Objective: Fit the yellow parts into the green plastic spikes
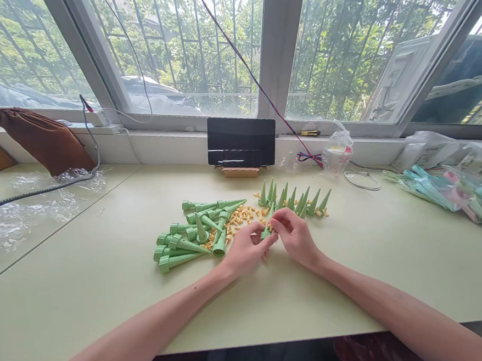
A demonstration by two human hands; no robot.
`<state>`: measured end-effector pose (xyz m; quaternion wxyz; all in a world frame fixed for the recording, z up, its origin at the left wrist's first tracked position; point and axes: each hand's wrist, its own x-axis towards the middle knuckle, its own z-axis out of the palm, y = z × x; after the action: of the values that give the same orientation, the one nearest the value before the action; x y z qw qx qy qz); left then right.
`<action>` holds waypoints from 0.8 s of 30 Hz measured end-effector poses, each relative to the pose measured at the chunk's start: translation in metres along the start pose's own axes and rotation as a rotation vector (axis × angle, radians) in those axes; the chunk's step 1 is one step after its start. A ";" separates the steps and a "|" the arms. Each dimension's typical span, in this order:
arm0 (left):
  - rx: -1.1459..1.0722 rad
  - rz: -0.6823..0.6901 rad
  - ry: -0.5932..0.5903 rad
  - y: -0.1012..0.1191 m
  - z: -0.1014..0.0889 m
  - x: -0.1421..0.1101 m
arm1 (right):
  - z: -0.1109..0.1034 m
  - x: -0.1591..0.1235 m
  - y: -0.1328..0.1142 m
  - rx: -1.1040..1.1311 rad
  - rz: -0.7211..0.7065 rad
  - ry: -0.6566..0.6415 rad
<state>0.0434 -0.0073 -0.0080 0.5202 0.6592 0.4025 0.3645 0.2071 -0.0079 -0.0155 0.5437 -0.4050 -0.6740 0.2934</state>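
Note:
My left hand is closed around the base of a green plastic spike, which stands tip up between its fingers. My right hand pinches at the near side of that spike, where a bit of a small yellow plastic piece shows at the fingertips. Most of that piece is hidden. Left of my hands lies a heap of green spikes with ribbed caps, mostly on their sides. A scatter of small yellow pieces lies between. Beyond my right hand, several spikes stand upright, with yellow pieces at their bases.
A dark tablet stands on a cardboard support at the back of the table. A bagged cup and a coiled white cable are behind right. Bagged pastel items lie right; a brown pouch leans left.

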 end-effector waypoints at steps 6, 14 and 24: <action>-0.017 -0.007 0.020 0.001 -0.001 0.001 | 0.000 0.000 -0.001 0.000 -0.006 0.015; -0.013 -0.007 0.026 -0.003 -0.001 0.002 | 0.000 0.001 -0.001 0.011 -0.004 0.026; -0.037 -0.012 0.034 -0.005 -0.001 0.003 | 0.001 0.000 0.002 0.065 0.002 -0.013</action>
<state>0.0434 -0.0036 -0.0123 0.5276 0.6406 0.4085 0.3800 0.2070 -0.0064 -0.0174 0.5519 -0.3859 -0.6672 0.3183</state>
